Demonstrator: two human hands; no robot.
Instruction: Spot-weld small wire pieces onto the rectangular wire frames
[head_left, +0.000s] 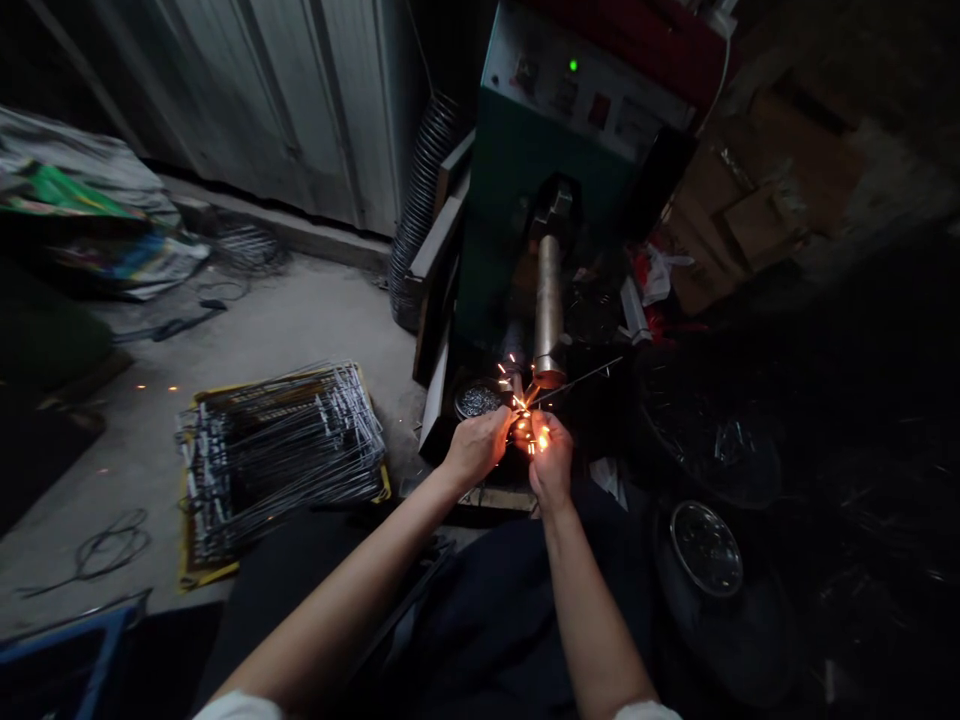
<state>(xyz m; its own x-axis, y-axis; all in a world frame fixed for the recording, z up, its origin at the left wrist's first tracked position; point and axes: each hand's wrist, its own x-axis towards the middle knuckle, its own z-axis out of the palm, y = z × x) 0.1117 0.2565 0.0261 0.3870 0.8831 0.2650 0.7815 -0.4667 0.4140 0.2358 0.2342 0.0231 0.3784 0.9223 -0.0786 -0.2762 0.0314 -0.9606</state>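
Bright sparks (523, 405) fly between my hands, at the tip of a spot-welding machine (480, 270) with a thick copper-coloured electrode arm (549, 300). My left hand (480, 445) is closed in a pinch just left of the sparks. Close by on the right, my right hand (553, 455) is also closed, its fingertips lit orange. A thin metal rod (592, 376) slants up to the right from the sparking spot. Glare and the fingers hide what each hand pinches, and I cannot tell which one holds the rod.
A round dish of small metal pieces (478, 400) sits beside my left hand. Left on the floor is a yellow crate (382, 485) piled with thin metal rods (285, 450). Coiled wire (112, 545) lies nearby. A round glassy container (706, 548) stands at right; cardboard boxes (757, 225) lie behind.
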